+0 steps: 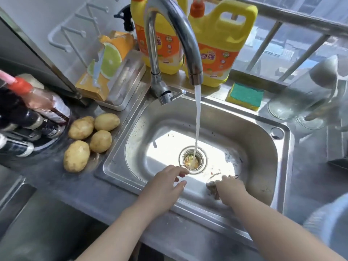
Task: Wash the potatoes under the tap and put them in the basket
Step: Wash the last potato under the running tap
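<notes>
1. Left grip [165, 183] hovers low over the near side of the stainless steel sink [263, 157]. Its fingers are apart and relaxed, holding nothing, and the fingertips point toward the round metal drain [192, 159].
2. Right grip [230, 188] is down on the sink floor to the right of the drain, lying over a blurred grey object [211, 185]. I cannot tell whether its fingers close round that object or only rest on it.
3. Four yellow-brown oval potatoes [100, 141] lie in a cluster on the steel desk [56, 185], just left of the sink rim and well apart from both grips.
4. A white stream of water [196, 119] falls from the curved chrome tap [180, 34] straight into the drain, passing beyond the left fingertips without touching them.
5. Behind the tap stand two yellow plastic detergent jugs [222, 44] with orange labels. A yellow-and-green sponge [244, 96] lies on the sink's far rim, to their right.
</notes>
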The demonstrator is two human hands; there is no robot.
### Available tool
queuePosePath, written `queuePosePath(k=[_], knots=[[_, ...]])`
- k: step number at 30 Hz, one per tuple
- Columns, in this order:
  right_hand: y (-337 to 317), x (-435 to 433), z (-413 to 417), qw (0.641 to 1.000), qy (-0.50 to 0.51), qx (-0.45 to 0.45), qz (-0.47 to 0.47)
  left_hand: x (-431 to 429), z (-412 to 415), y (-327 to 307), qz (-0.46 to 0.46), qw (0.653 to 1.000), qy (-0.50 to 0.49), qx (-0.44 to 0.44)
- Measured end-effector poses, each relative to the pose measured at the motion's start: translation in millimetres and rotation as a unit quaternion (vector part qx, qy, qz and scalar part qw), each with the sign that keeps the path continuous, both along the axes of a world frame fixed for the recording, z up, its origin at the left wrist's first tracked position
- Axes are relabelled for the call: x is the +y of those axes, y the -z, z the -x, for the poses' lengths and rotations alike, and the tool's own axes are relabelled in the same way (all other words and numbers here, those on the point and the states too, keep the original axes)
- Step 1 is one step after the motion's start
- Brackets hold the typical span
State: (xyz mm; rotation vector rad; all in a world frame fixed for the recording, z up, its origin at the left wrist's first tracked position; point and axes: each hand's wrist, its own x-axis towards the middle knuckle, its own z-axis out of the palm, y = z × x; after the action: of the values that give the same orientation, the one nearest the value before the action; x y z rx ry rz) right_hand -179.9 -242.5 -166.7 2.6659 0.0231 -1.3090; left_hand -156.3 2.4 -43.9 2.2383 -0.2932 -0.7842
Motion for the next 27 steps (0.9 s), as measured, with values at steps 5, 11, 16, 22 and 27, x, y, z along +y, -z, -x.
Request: queuePosePath(k=[5,11,16,22,27], knots=[[21.0,-10.7,0.7,0.998,0.047,0.023,0.041,-3.1,-3.3,-1.5,0.0,1.0,-0.007,0.001],[32.0,-11.3,-3.1,0.996,0.044,0.056,0.055,-0.6,-5.9,0.7,-0.004,1.0,-0.017,0.012],[-7.6,9.4,-25.0,0.98,0.088,0.174,-0.037,-3.7,-11.0,-0.2,-0.003,1.0,-0.011,0.026],[-95.4,28.4,-62.4,0.791,0.424,0.085,-0.434,-15.6,-29.3,-10.6,0.036,0.993,-0.101,0.055],[-165.8,56.8,-80.2,0.572,0.56,0.039,-0.598,-34.4,-43.3,-37.0,0.152,0.971,-0.167,0.074]])
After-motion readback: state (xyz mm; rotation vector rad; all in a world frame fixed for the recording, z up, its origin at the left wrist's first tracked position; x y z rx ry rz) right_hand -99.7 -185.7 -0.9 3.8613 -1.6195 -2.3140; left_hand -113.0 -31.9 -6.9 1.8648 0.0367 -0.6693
